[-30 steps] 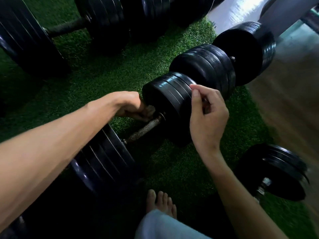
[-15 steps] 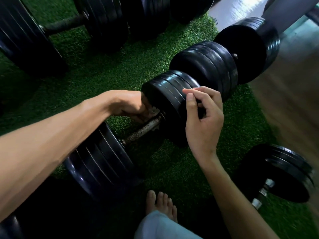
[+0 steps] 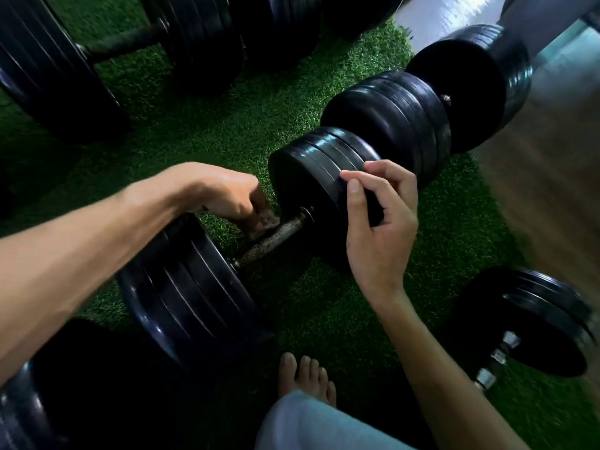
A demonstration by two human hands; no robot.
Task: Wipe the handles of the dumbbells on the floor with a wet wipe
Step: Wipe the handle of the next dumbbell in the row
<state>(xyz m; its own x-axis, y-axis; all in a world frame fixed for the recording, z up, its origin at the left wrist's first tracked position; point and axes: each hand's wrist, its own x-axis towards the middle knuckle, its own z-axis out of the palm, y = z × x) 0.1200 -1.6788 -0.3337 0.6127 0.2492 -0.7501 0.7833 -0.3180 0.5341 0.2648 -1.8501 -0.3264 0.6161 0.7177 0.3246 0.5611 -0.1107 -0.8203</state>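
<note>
- Your left hand [image 3: 233, 198] reaches in from the left, fingers curled down around a crumpled, dirty grey wet wipe [image 3: 264, 222], pressing it onto the far end of the speckled, rusty metal dumbbell handle [image 3: 276, 237].
- That handle runs diagonally between two stacks of black round rubber weight plates: near stack [image 3: 191, 290] at lower left, far stack [image 3: 321, 193] at upper right. The dumbbell lies on green artificial turf [image 3: 328, 306].
- The wipe sits just beside the inner face of the far stack; you cannot tell whether it touches the plate.
- Your right hand [image 3: 383, 228] is at the rim of the far stack, fingers bent, thumb [image 3: 355, 196] up against the plate edge, fingertips on the plate's outer rim. It looks like a loose hold on the plate; nothing else is in it.
- A second black plate dumbbell [image 3: 422, 108] lies just behind the far stack, end to end, reaching toward the turf's edge.
- A third black dumbbell [image 3: 535, 323] with a shiny chrome handle lies at lower right, blurred.
- More black dumbbells [image 3: 194, 37] sit at top left, one with a dark handle.
- Your bare foot [image 3: 306, 375] rests on the turf bottom centre, with a pale trouser knee [image 3: 308, 423] below it.
</note>
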